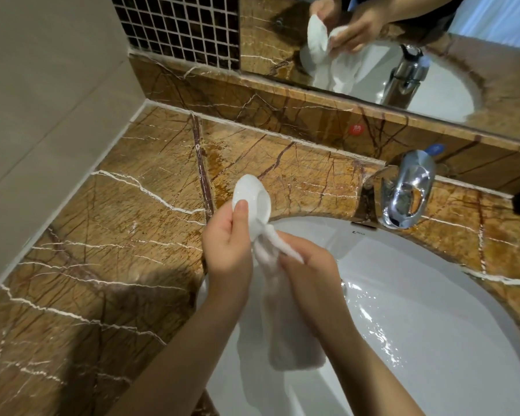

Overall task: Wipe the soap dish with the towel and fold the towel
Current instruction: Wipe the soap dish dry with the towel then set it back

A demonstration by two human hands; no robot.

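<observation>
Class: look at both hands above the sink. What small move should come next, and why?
Probably rub the towel in the right hand across the soap dish. The left hand holds the dish tilted over the sink, the towel touches only its lower edge, and most of it hangs loose.

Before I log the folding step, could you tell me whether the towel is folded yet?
Not folded: the towel hangs loose and bunched from the right hand against the soap dish.

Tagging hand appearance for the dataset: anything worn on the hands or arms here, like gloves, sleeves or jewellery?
Nothing worn that shows. Left hand and right hand are bare: no gloves, no rings visible on the fingers, no watch or band at the wrists. Both forearms are bare to the bottom edge of the picture, so no sleeve shows. Nails look short and unpainted.
</observation>
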